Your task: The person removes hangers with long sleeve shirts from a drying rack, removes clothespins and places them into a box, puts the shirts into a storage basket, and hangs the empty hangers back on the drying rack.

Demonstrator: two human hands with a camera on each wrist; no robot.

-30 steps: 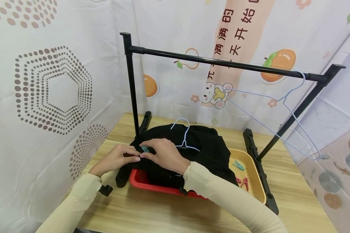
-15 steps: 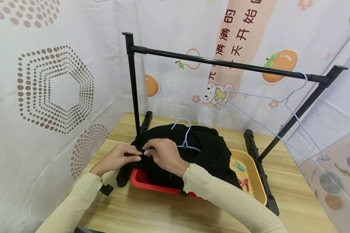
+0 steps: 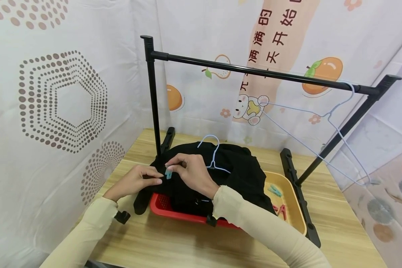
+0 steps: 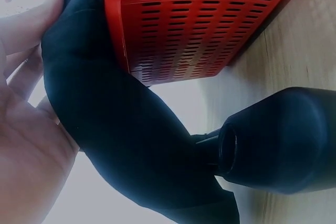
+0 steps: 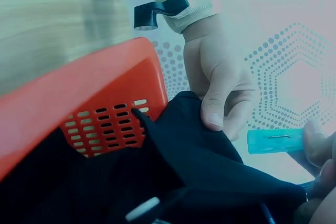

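A black garment lies in a heap over a red basket, with a light blue wire hanger sticking up from it. My left hand pinches the garment's edge at the left between thumb and fingers. Just beside it, my right hand pinches a teal clothespin. In the right wrist view the clothespin stands apart from the left thumb, above the cloth. Part of the garment hangs past the left hand outside the basket in the left wrist view.
A black clothes rack spans the table, and another light blue hanger hangs at its right end. A yellow tray at the right holds a teal clothespin and red clothespins. Curtains stand behind and left.
The clothespin has turned in my right fingers; mostly covered half a second ago, it now points downward below the fingertips. My right hand has shifted slightly upward. The left hand keeps its hold.
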